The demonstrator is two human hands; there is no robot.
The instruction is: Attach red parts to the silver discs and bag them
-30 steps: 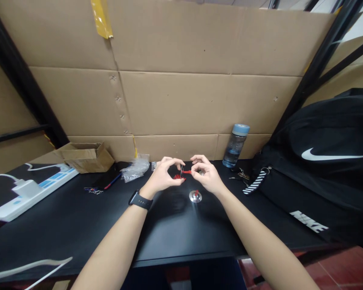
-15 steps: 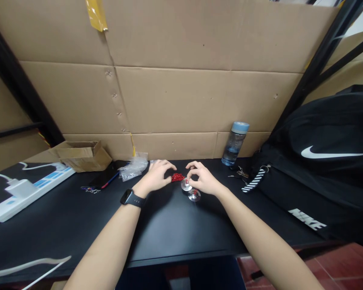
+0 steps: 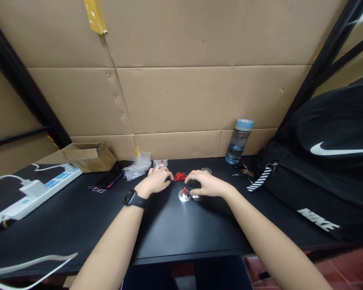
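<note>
My left hand hovers low over the table, fingers curved and apart, left of a small pile of thin red pieces. My right hand is held open just right of that pile, thumb and fingers parted with nothing between them. Close below its fingers, a round shiny silver disc rests on the table, a red stem standing up from its middle. A second silver disc sits beside it, partly hidden by the right hand. Behind that hand another silver disc shows in part.
Clear plastic bags and a small bagged item lie behind my left hand. At left are a cardboard box, a dark phone and a power strip. A water bottle, keys and a black backpack stand right.
The silver disc pinched in my right hand has been set down and let go. My right fingers have spread and moved slightly right. The view has shifted a little.
</note>
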